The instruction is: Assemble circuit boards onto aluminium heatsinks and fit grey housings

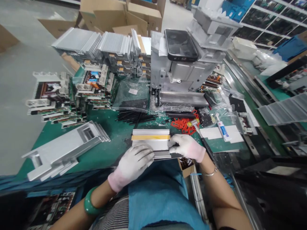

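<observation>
This is a workshop or factory floor set up for electronics assembly. Along the far edge of the green-topped bench point(112, 124) stand stacked silver finned metal heat sinks point(117, 44), and toward its left corner sit piled green circuit boards with pale plastic connectors point(64, 116). A yellow-headed hammer with a black handle point(193, 123) lies near small red plastic clips point(183, 125). Beyond are open brown cardboard boxes point(120, 17), a grey floor point(21, 70) and white-framed racks of dark parts point(268, 20).

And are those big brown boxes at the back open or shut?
Open: the cardboard boxes have their flaps sticking out, not folded shut.
</observation>
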The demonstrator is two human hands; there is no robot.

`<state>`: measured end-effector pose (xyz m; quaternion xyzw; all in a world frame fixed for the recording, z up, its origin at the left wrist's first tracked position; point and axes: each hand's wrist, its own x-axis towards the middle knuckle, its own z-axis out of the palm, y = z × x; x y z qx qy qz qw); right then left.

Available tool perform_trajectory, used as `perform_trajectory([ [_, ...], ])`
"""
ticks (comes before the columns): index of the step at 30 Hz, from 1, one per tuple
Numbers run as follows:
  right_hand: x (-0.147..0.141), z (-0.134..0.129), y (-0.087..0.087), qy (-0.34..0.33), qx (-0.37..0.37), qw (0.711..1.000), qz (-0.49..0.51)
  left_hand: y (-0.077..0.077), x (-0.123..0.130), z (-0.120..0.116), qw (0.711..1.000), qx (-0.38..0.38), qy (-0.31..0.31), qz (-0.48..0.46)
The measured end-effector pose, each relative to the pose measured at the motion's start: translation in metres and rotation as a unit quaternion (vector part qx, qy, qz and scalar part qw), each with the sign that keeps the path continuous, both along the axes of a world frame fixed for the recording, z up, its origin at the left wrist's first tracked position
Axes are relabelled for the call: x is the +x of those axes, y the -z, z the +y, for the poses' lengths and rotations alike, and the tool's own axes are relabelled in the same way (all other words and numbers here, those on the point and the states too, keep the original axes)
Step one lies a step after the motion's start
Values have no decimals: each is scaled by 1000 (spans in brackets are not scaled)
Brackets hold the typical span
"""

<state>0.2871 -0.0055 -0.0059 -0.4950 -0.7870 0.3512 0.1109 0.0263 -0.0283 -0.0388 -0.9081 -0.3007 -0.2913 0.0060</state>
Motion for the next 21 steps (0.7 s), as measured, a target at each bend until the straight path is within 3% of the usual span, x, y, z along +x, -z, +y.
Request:
perform_trajectory([
  [3, -5, 9, -4, 18, -36, 998, -44, 2, -1, 2, 999, -25, 18, -10],
  [9, -5, 6, -6, 11, -14, 999, -29, 0, -3, 3, 1000, 3, 2, 0],
  [12, -13, -5, -3, 50, 31, 998, -37, -2, -2, 3, 1000, 14, 3, 2],
  [17, -15, -29, 7, 112, 167, 977, -77, 4, -3, 7, 1000, 23, 3, -6],
  [19, 4, -38, 6, 159, 182, 968, -71, 7, -4, 8, 999, 32, 1, -9],
  [21, 38, -48, 1, 293, 179, 935, -92, 10, -4, 10, 999, 49, 2, -5],
])
